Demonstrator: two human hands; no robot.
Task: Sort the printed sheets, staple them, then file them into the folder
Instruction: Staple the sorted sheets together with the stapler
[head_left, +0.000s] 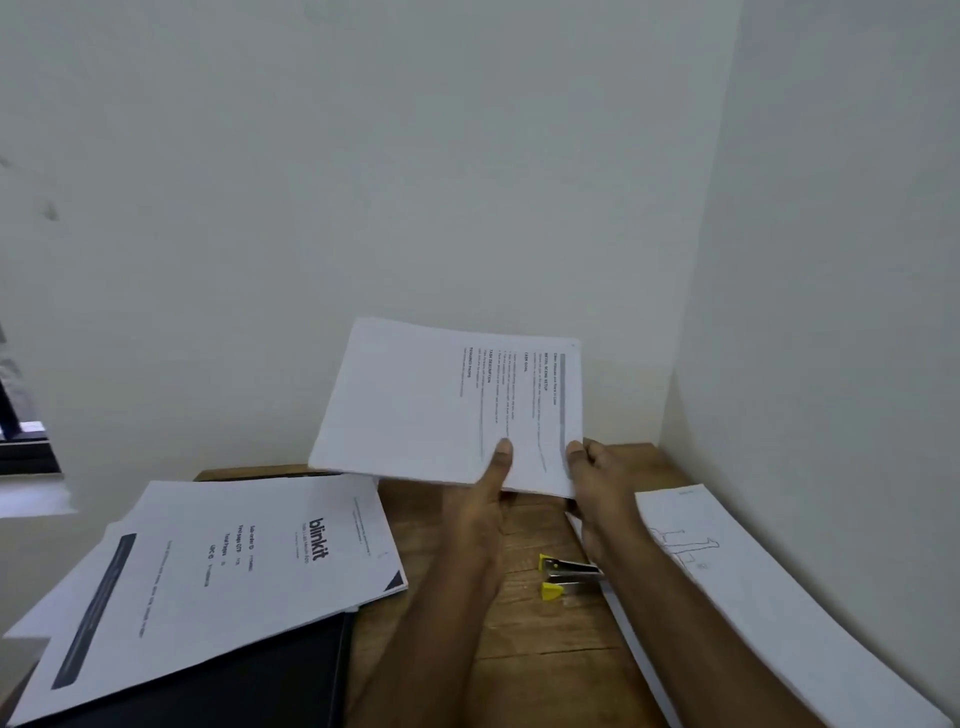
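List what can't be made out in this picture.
- Head view: stapler, its back end hidden behind the right forearm.
- Black folder: mostly covered by loose sheets, cut off by the bottom edge.
- Held sheets: small print too blurred to read; sheet count unclear.

The top sheet (218, 566) on the left pile reads "blinkit"; the held sheet (447, 405) shows "TASK DESCRIPTION".

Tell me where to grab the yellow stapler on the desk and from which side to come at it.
Grip the stapler across its metal middle, coming from above and from the left. It lies open on the wooden desk, yellow ends pointing left, and its right end is hidden under the right forearm, with a paper stack just beyond. Both hands now hold the sheets, so one must let go first.
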